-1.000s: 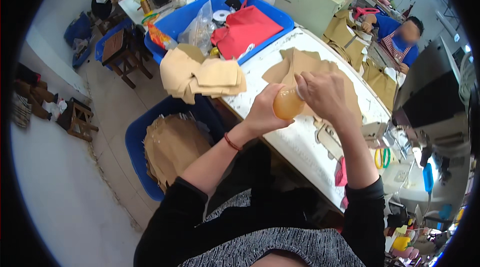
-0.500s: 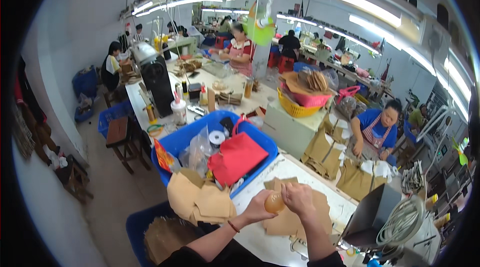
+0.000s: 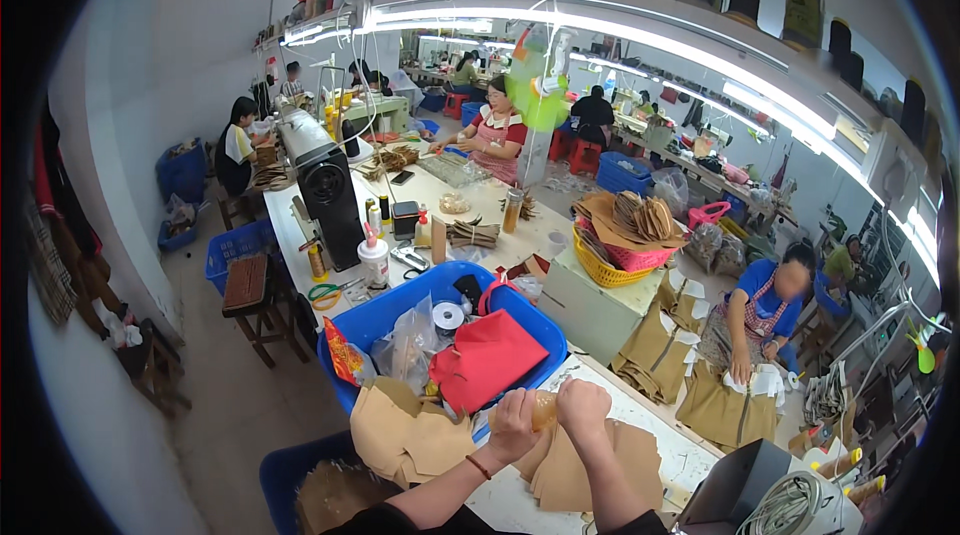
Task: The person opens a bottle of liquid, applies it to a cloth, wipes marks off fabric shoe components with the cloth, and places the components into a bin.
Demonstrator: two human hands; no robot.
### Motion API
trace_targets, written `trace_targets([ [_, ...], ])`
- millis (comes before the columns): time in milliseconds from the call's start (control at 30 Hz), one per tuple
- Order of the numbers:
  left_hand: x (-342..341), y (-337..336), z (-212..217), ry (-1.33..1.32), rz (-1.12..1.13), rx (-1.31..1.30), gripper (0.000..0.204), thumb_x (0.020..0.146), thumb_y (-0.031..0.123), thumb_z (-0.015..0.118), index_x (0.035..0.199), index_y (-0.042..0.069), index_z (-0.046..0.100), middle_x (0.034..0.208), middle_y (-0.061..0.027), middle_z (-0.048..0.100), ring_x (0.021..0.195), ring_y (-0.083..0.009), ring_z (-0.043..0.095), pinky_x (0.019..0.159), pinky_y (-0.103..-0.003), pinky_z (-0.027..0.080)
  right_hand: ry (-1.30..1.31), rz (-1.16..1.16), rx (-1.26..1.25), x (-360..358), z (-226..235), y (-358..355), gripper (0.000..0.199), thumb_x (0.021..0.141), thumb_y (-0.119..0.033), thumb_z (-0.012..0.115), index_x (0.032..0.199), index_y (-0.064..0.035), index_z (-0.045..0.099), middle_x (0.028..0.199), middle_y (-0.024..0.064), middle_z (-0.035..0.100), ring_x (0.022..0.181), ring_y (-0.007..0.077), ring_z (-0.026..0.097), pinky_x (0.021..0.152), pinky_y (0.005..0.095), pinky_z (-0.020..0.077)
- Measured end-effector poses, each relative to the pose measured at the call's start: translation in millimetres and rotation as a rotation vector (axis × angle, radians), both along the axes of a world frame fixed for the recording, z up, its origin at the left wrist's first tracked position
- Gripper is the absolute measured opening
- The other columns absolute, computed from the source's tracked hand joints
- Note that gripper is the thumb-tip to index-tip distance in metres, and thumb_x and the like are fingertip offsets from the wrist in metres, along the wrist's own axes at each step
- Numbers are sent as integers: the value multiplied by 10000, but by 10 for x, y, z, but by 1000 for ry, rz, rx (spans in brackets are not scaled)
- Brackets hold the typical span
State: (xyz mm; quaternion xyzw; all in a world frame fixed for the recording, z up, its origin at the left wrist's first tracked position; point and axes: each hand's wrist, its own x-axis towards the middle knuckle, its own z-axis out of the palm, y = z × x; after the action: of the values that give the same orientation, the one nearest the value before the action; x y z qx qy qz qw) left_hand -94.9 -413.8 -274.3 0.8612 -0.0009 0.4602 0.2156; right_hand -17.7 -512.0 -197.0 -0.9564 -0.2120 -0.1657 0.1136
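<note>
In front of me, a rounded clear container with amber contents (image 3: 544, 410) is held between both hands. My left hand (image 3: 514, 427) wraps round its body. My right hand (image 3: 584, 405) is closed over the other end, so what it grips there, perhaps a lid, is hidden. The container is tilted, lying nearly sideways. Below the hands, flat tan cut pieces (image 3: 605, 475) are stacked on the white worktable (image 3: 685, 457). More tan pieces (image 3: 410, 435) hang at the near rim of a blue tub (image 3: 552, 367), left of my left hand.
The tub holds a red fabric piece (image 3: 490, 360), a plastic bag (image 3: 408, 343) and a white spool (image 3: 447, 316). A black sewing machine (image 3: 325, 195) stands beyond. At right, a co-worker (image 3: 758, 310) handles brown pieces (image 3: 730, 400). A dark machine part (image 3: 735, 485) borders the table's near right.
My view has tipped upward, showing more thread cones overhead. The container has turned more sideways in my hands, and my right hand now covers its end with a closed fist.
</note>
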Motion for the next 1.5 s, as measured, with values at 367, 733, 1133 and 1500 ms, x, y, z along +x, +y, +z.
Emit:
trace_targets([
  [367, 71, 385, 116, 267, -538, -477, 627, 540, 102, 784, 1113, 28, 542, 1022, -147, 551, 978, -321, 558, 866, -379, 465, -127, 465, 187, 157, 30, 6, 345, 880, -226, 534, 588, -47, 578, 523, 144, 574, 464, 311, 567, 490, 410, 451],
  [733, 641, 993, 838, 39, -239, -422, 537, 641, 187, 819, 1082, 29, 556, 1018, -169, 580, 983, -323, 563, 879, -407, 453, 135, 230, 534, 286, -142, 32, 349, 955, -335, 460, 961, -18, 608, 877, 204, 649, 797, 400, 621, 703, 459, 472],
  [1133, 1951, 2710, 5736, -1262, -523, -86, 266, 780, 79, 713, 974, 55, 533, 835, -52, 590, 680, -163, 584, 562, -292, 486, 561, 9, 515, 22, -1937, -949, 263, 864, -211, 552, 942, 21, 648, 790, 228, 648, 777, 391, 639, 708, 457, 500],
  [1500, 3147, 3361, 5813, -882, 128, -126, 278, 771, 106, 727, 975, 37, 552, 853, -60, 601, 729, -155, 579, 615, -291, 473, 630, -56, 330, -618, -2308, -1472, 225, 841, -218, 566, 895, -17, 652, 766, 217, 649, 734, 384, 641, 685, 466, 511],
])
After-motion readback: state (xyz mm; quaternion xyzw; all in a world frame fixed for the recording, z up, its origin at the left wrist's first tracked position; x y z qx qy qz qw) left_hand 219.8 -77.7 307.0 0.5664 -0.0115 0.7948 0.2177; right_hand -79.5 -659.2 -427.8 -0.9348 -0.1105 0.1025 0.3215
